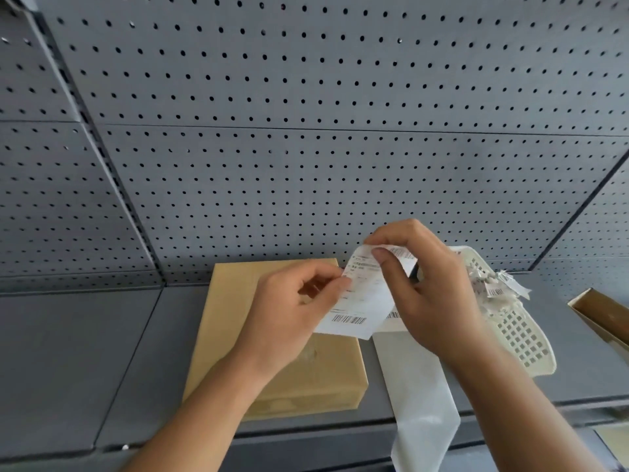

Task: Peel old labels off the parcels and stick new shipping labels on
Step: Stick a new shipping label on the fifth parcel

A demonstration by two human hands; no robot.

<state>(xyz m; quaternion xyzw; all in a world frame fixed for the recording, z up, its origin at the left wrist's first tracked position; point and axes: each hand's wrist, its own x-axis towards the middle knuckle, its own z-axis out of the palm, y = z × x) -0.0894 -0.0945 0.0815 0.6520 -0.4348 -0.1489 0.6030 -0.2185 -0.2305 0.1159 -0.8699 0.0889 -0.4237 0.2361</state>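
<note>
one label [360, 301] between two hands [289, 308] [435, 294]; grey shelf [85, 352], pegboard [306, 97] behind

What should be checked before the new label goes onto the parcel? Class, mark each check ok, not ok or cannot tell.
1. The left hand and right hand both pinch the label: ok.
2. The label is off its backing strip: cannot tell.
3. The label is flat: not ok, its top curls.
4. The parcel lies flat on the shelf: ok.
5. The parcel top bears no old label: cannot tell, hands cover part.
</note>
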